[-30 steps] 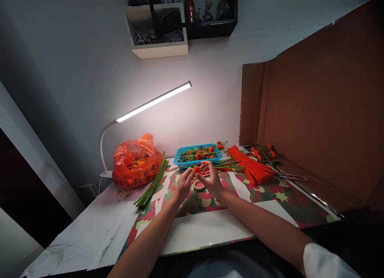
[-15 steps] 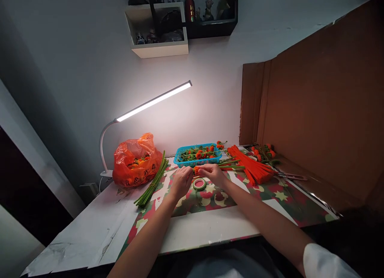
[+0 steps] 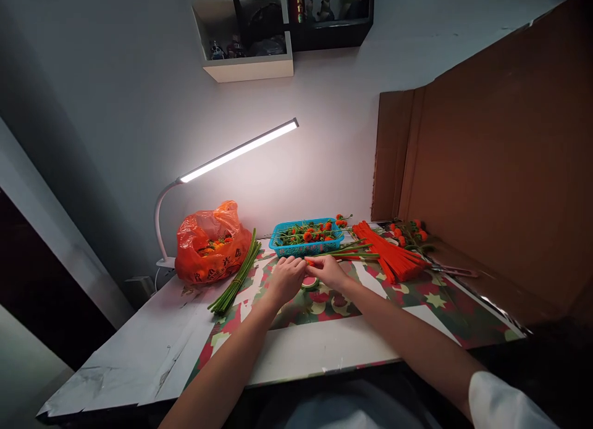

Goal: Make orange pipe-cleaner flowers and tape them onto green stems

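Close together over the middle of the table, my left hand point(image 3: 288, 278) and my right hand point(image 3: 328, 271) have their fingers closed on a small orange flower head point(image 3: 309, 263). Most of it is hidden by the fingers. Just below them lies a roll of green tape point(image 3: 310, 284), partly covered by my left hand. Behind the hands stands a blue basket point(image 3: 296, 250) with orange flowers point(image 3: 307, 236) on green stems. Several green stems point(image 3: 356, 254) and a fanned bundle of red-orange strips point(image 3: 393, 259) lie right of my right hand.
At left, a red plastic bag point(image 3: 188, 247) of orange flowers stands beside a tied bundle of green stems point(image 3: 236, 281). A lit desk lamp point(image 3: 241, 149) arches above. More flowers point(image 3: 407, 233) and a pink-handled tool point(image 3: 458, 271) lie by the cardboard point(image 3: 486, 157) at right.
My left hand has shifted slightly right and closer to my right hand, covering more of the flower head and tape roll. The view has tilted a little.
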### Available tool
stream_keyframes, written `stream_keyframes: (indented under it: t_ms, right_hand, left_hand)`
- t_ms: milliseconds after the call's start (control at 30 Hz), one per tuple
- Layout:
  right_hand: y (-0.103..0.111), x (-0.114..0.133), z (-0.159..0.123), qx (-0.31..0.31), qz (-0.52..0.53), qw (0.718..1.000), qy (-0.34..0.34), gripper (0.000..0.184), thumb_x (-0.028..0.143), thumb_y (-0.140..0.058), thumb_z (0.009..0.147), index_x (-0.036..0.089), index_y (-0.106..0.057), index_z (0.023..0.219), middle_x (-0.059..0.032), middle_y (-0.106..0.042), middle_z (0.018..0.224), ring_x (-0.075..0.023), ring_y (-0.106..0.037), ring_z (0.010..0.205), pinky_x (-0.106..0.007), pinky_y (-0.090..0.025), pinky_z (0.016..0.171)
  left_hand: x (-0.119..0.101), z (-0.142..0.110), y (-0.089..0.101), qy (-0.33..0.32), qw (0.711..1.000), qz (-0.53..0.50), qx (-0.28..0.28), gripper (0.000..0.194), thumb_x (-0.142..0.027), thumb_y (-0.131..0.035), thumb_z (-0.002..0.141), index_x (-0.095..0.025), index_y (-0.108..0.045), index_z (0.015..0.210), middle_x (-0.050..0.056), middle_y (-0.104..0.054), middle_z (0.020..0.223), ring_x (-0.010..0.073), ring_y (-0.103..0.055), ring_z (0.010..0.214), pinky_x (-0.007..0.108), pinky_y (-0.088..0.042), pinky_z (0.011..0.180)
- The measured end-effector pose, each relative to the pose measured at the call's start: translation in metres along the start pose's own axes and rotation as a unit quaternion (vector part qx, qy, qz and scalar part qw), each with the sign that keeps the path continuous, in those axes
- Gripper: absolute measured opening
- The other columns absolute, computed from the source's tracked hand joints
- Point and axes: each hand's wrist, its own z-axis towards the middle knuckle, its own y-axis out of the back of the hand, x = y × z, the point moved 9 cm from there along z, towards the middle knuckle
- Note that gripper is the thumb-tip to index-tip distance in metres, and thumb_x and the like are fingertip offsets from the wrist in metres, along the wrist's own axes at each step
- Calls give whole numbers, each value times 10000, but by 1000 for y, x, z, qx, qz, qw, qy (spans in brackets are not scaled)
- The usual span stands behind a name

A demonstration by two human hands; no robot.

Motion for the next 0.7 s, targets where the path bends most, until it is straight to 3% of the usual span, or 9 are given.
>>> stream_keyframes:
  t_ms: [133, 200, 267, 367, 467, 600, 700]
  right_hand:
    - [3, -5, 2, -20, 11, 1000, -16, 599, 401, -754, 617, 161, -630, 1152, -83, -705, 1015, -238, -664, 890, -415, -540, 807]
    - [5, 1, 1, -32, 4, 999, -4, 629, 378, -751, 629, 183, -592, 1206, -92, -686, 1073, -237, -660, 924, -408, -539, 818]
    - [6, 12, 0, -44, 3, 999, 20, 576, 384, -724, 668, 199, -598, 1199, -91, -676, 1096, -230, -657, 937, -398, -535, 829]
    - [9, 24, -1, -58, 32, 997, 33, 438, 441, -666, 720, 187, -667, 1078, -85, -702, 1009, -216, -670, 869, -389, -544, 794]
    - [7, 30, -3, -50, 68, 996, 25, 372, 463, -682, 695, 173, -708, 926, -62, -721, 872, -197, -677, 779, -364, -551, 738]
    - [-5, 36, -9, -5, 94, 995, 21, 317, 417, -734, 654, 164, -705, 843, -48, -724, 798, -187, -679, 743, -323, -549, 693]
    - [-11, 39, -13, 4, 96, 995, 23, 321, 385, -746, 652, 168, -692, 882, -52, -722, 842, -192, -680, 776, -320, -550, 700]
  left_hand:
    - [11, 1, -3, 86, 989, -113, -29, 213, -203, -399, 882, -195, -506, 698, 44, -570, 694, 202, -502, 699, 309, -300, 628]
    - [23, -2, -7, 139, 964, -225, -39, 234, -244, -390, 874, -195, -489, 667, 26, -553, 671, 184, -499, 665, 291, -317, 611]
    - [31, -4, -14, 175, 908, -379, -39, 256, -316, -385, 864, -192, -501, 673, 15, -560, 674, 169, -508, 651, 277, -351, 604]
    - [35, -6, -23, 199, 780, -592, -40, 246, -372, -432, 811, -173, -578, 808, 31, -619, 755, 179, -568, 733, 285, -422, 670]
    - [35, -7, -31, 216, 689, -690, -36, 270, -346, -483, 739, -141, -620, 849, 61, -653, 791, 210, -595, 810, 323, -447, 751]
    - [40, -13, -42, 264, 636, -724, -43, 288, -405, -467, 703, -150, -591, 655, 68, -646, 720, 229, -593, 811, 360, -457, 777]
    - [41, -18, -46, 290, 631, -718, -41, 299, -430, -471, 718, -163, -604, 695, 63, -656, 782, 229, -584, 877, 348, -453, 797]
